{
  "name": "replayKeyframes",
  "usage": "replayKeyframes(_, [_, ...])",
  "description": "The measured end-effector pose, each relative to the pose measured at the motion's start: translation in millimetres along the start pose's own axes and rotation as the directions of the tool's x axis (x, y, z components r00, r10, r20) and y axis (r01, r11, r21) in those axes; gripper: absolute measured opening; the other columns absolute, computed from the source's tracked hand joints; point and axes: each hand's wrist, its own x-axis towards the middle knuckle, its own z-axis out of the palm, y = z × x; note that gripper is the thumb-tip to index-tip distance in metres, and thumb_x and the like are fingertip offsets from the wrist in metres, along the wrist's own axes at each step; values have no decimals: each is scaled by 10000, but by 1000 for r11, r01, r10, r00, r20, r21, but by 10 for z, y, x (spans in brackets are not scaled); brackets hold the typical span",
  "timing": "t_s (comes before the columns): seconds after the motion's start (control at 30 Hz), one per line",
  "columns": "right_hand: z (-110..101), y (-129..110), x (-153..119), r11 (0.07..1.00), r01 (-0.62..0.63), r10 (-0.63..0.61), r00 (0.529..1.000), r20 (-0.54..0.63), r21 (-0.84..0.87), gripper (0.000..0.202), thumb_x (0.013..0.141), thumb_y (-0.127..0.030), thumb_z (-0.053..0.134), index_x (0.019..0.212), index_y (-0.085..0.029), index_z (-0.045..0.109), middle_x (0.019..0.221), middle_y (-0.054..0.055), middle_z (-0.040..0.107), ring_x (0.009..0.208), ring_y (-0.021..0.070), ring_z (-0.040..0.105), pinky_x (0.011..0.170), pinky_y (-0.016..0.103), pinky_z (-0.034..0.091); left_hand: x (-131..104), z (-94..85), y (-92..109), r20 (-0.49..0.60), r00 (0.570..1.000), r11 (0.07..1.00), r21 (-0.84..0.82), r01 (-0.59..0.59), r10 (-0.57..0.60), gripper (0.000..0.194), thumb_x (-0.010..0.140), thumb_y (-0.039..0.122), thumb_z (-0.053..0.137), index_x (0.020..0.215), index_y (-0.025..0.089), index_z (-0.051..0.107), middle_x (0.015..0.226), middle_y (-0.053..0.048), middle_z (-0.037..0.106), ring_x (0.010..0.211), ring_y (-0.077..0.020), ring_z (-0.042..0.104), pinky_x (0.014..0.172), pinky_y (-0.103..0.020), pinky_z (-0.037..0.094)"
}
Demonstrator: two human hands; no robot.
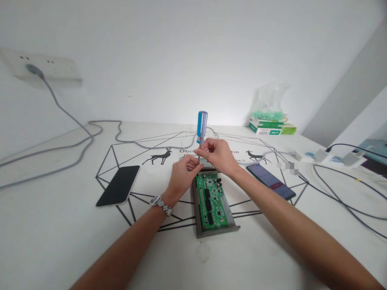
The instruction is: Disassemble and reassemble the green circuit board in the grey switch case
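A screwdriver (202, 125) with a blue and clear handle stands nearly upright over the far end of a green circuit board (214, 201). The board sits in a grey metal tray-like casing (198, 221). My right hand (219, 155) pinches the screwdriver's shaft just below the handle. Lower down, my left hand (183, 173) is closed, thumb and fingers around the lower shaft near the board's far left corner. The screwdriver's tip is hidden by the fingers. A metal-band watch (161, 204) is on my left wrist.
One phone (119, 186) lies left of the board, another phone (270, 181) right. A grey cable (60, 105) runs from a wall socket (42, 64) across the table. A power strip (329, 158) with black cables is at right. Green-white boxes (266, 125) stand by the wall.
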Motion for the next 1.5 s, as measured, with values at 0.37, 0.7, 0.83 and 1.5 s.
replayKeyframes(0.37, [-123,-43,33,998,-56,50,981,186,24,247,813,-402,715,910,-175,701,835,43,713,615,134,598,581,290,468,3,-22,-34,83,997,998,-67,7,-1,163,860,326,676,876,166,698,812,-48,751,743,-187,712,720,-302,564])
replayKeyframes(0.7, [-57,5,6,999,13,-11,999,51,-41,202,799,-323,710,697,-180,610,642,-4,627,594,124,545,576,269,424,-12,-29,8,184,983,995,-104,5,15,170,913,300,591,945,173,698,903,-55,767,866,-214,737,811,-323,573])
replayKeyframes(0.83, [-23,-3,-17,1000,12,-12,1000,20,-21,248,801,-335,708,667,-194,554,630,-5,625,592,130,563,592,277,446,-7,-20,13,189,981,992,-123,-5,28,167,918,272,563,959,168,688,949,-71,764,917,-222,736,863,-350,575])
replayKeyframes(1.5, [-220,-124,78,977,-99,62,980,192,190,318,825,-482,686,952,-196,627,900,50,683,717,150,622,526,272,491,6,-46,-42,244,970,993,-118,9,20,173,935,290,547,995,178,664,951,-85,778,941,-232,754,839,-363,598])
